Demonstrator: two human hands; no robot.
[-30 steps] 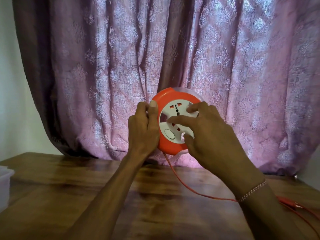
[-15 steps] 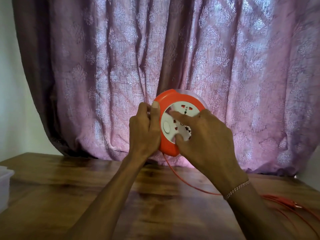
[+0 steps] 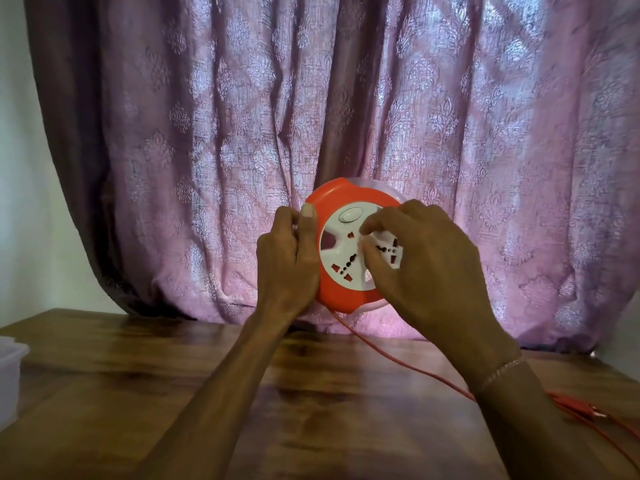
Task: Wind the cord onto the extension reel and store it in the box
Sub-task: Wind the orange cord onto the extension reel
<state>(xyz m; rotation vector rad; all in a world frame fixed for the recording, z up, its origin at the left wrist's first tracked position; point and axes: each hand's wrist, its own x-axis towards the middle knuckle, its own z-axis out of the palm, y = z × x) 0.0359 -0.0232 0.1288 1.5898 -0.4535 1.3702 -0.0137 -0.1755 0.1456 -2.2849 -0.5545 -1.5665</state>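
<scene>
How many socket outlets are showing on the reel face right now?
2: one at the lower left of the white face, one at its right beside the right hand. That hand may hide more.

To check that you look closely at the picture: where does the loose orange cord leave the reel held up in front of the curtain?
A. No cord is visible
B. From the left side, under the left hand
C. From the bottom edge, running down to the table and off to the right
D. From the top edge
C: the orange cord drops from the bottom edge of the reel onto the table and trails rightward.
</scene>
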